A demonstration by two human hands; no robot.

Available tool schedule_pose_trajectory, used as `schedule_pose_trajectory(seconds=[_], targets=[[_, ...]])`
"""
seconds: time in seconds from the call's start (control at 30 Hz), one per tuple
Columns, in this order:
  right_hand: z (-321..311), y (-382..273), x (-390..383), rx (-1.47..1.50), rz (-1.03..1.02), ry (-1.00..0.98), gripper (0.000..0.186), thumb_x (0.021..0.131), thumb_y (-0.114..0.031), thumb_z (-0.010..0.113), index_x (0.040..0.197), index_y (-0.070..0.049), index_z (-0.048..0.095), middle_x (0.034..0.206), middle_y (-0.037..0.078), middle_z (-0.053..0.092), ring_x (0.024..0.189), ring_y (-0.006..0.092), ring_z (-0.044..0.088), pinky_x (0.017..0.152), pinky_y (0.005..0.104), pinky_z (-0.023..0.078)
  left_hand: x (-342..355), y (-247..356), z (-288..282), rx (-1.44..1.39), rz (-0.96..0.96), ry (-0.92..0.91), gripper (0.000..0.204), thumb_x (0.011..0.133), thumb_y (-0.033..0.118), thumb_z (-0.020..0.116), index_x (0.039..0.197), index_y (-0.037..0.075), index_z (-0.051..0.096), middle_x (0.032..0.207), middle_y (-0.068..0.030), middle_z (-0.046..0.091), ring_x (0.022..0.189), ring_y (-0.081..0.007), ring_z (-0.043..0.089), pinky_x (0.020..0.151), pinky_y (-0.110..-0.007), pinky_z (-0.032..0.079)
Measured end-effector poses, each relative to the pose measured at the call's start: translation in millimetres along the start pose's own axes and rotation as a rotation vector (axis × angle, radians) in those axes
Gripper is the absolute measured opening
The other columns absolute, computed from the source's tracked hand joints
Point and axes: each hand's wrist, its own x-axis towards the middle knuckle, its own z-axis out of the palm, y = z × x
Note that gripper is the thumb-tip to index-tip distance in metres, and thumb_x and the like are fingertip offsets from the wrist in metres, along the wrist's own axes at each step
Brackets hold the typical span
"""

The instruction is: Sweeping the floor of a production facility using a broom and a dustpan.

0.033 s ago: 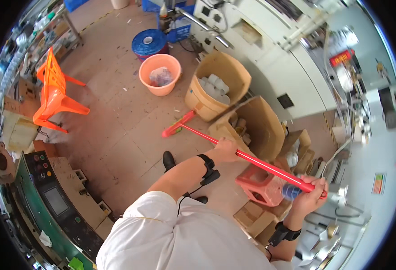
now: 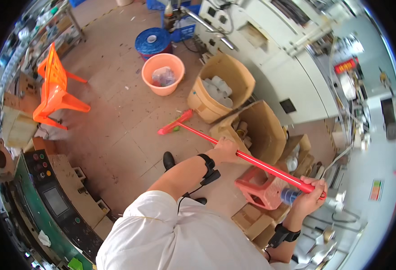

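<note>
A red broom (image 2: 197, 133) slants across the view, its head (image 2: 166, 128) with some green under it resting on the tiled floor beside a cardboard bin of pale rolls (image 2: 197, 102). My left hand (image 2: 226, 148) is wrapped round the middle of the handle. My right hand (image 2: 312, 196) grips the handle's upper end, above a red plastic stool (image 2: 254, 184). A second cardboard bin (image 2: 272, 135) with brown pieces in it stands under the handle.
An orange chair (image 2: 56, 90) stands left. A pink bucket (image 2: 162, 87) and a blue round stack (image 2: 144, 45) are beyond the broom. A machine console (image 2: 49, 184) lines the lower left, white machinery (image 2: 310, 85) the right. My shoe (image 2: 168, 159) is on the floor.
The broom head has moved a little to the left along the floor. Both my hands keep their hold on the handle.
</note>
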Motion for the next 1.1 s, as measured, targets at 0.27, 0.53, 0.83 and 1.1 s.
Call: schedule_pose_trajectory(seconds=[0.27,0.53,0.83,1.1], targets=[[200,47,-45,0.054,0.222,-0.338,0.022,0.097,-0.019,0.049,0.086,-0.001,0.053,0.087,0.017,0.067,0.084,0.0297,0.068,0.082,0.0424,0.055,-39,-227,-86,0.198,-0.352,-0.086,0.034,0.085,0.037,0.060,0.104,0.012,0.072,0.106,-0.0104,0.068,0.107,-0.0279,0.062,0.102,-0.053,0.036],[336,-41,-28,0.208,-0.581,-1.266,0.013,0.092,-0.013,0.058,0.086,-0.003,0.062,0.090,0.014,0.071,0.084,0.0258,0.069,0.079,0.0351,0.052,-150,-296,-186,0.090,-0.496,0.843,0.017,0.078,0.025,0.070,0.090,0.013,0.069,0.102,-0.0087,0.066,0.121,-0.0304,0.053,0.104,-0.056,0.034],[477,-110,-61,0.983,0.478,-1.913,0.031,0.097,-0.025,0.048,0.069,-0.012,0.041,0.061,0.003,0.047,0.059,0.0188,0.048,0.063,0.0357,0.042,-308,-175,-70,-0.124,-0.568,1.221,0.012,0.072,0.017,0.072,0.077,0.007,0.069,0.089,-0.0133,0.068,0.108,-0.0302,0.060,0.098,-0.048,0.042],[550,-22,-176,0.097,0.246,-2.764,0.021,0.084,-0.011,0.057,0.076,0.005,0.067,0.080,0.013,0.067,0.069,0.0139,0.060,0.065,0.0284,0.049,-307,-206,47,-0.590,-1.603,0.474,0.022,0.080,0.029,0.066,0.090,0.011,0.076,0.086,-0.0153,0.070,0.087,-0.0350,0.068,0.077,-0.047,0.053]])
